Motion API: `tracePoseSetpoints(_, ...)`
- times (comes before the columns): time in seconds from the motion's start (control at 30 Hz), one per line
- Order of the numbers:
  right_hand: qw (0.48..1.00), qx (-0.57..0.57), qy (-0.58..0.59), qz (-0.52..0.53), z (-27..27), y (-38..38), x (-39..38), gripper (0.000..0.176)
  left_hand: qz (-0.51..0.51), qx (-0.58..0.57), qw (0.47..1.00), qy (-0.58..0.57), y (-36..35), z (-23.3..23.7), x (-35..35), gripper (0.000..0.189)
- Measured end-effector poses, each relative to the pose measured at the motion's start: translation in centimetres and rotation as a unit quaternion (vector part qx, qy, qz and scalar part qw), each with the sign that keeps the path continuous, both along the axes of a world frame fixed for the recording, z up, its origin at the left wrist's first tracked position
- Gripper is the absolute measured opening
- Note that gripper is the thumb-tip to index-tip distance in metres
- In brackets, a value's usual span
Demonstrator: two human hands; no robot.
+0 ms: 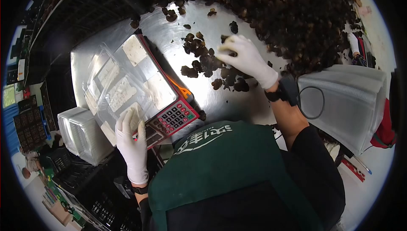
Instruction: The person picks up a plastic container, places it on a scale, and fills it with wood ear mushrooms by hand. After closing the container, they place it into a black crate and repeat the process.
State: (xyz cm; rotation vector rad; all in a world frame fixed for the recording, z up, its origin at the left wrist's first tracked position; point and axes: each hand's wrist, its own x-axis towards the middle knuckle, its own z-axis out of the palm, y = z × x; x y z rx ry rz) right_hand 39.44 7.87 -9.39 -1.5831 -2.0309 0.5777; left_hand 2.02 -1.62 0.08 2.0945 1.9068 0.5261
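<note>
My left hand (132,142), in a white glove, has its fingers and thumb closed on the near edge of an open clear plastic container (112,84). That container lies tilted over the pan of a red-edged scale (167,95). Over the metal table (161,34), my right hand (246,57), also gloved, hovers with curved fingers and thumb apart. Beneath and beside it is a loose cluster of dark, wrinkled fungus-like pieces (205,63). A dark piece shows just beyond the right fingertips; whether they touch it is unclear.
A large heap of the dark pieces (296,15) covers the table's far right. Stacked clear containers (82,133) stand at left. Orange-handled scissors (180,87) lie by the scale. Clear plastic lids or trays (343,99) are stacked at right. Black crates (101,201) stand lower left.
</note>
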Motion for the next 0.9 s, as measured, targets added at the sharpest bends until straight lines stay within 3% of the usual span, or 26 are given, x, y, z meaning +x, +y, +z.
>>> tracePoseSetpoints(0.1,0.996,0.084,0.012,0.02,-1.4,3.0,-2.7,0.036,-0.014,0.007,1.0,0.004,0.4,0.3,0.3,0.044)
tracePoseSetpoints(0.13,0.998,0.031,0.031,0.048,-2.1,3.6,-3.4,0.04,-0.018,0.01,1.0,0.003,0.4,0.5,0.3,0.045)
tracePoseSetpoints(0.3,0.979,-0.108,0.058,0.162,-3.7,3.3,-3.3,0.025,-0.014,0.067,0.997,0.03,-0.3,1.5,1.0,0.048)
tracePoseSetpoints(0.37,0.954,-0.261,0.098,0.114,-0.8,3.1,-1.9,0.027,-0.027,0.118,0.993,0.015,-0.9,1.5,1.3,0.048)
tracePoseSetpoints(0.43,0.995,-0.022,0.08,0.049,-1.3,3.7,0.3,0.031,-0.054,0.169,0.984,-0.029,-1.6,1.1,1.7,0.047)
tracePoseSetpoints(0.47,0.998,0.025,0.05,0.015,-1.5,4.3,1.3,0.034,-0.088,0.173,0.98,-0.041,-1.6,1.1,2.2,0.044)
tracePoseSetpoints(0.5,0.997,0.073,0.021,-0.019,-1.6,5.0,1.9,0.038,-0.116,0.154,0.98,-0.044,-1.5,1.2,3.0,0.043)
tracePoseSetpoints(0.53,0.998,0.052,0.013,-0.044,-3.0,5.7,2.1,0.046,-0.148,0.1,0.98,-0.082,-1.3,1.1,3.9,0.042)
tracePoseSetpoints(0.63,0.99,0.119,-0.06,0.053,-6.4,7.5,-1.0,0.052,-0.241,-0.062,0.95,-0.188,-0.4,0.6,7.2,0.04)
tracePoseSetpoints(0.7,0.985,0.084,0.021,0.149,-6.2,8.0,-4.7,0.054,-0.253,-0.159,0.919,-0.257,0.0,-0.3,9.7,0.045)
tracePoseSetpoints(0.73,0.977,0.051,-0.005,0.207,-5.6,7.6,-6.0,0.051,-0.266,-0.195,0.913,-0.241,0.3,-1.2,10.4,0.052)
tracePoseSetpoints(0.77,0.964,0.047,-0.042,0.259,-4.8,6.7,-6.5,0.046,-0.251,-0.223,0.907,-0.253,0.3,-1.9,11.1,0.06)
tracePoseSetpoints(0.9,0.952,0.0,0.027,0.304,-4.2,3.1,-3.4,0.041,-0.232,-0.216,0.918,-0.236,0.2,-4.9,11.7,0.074)
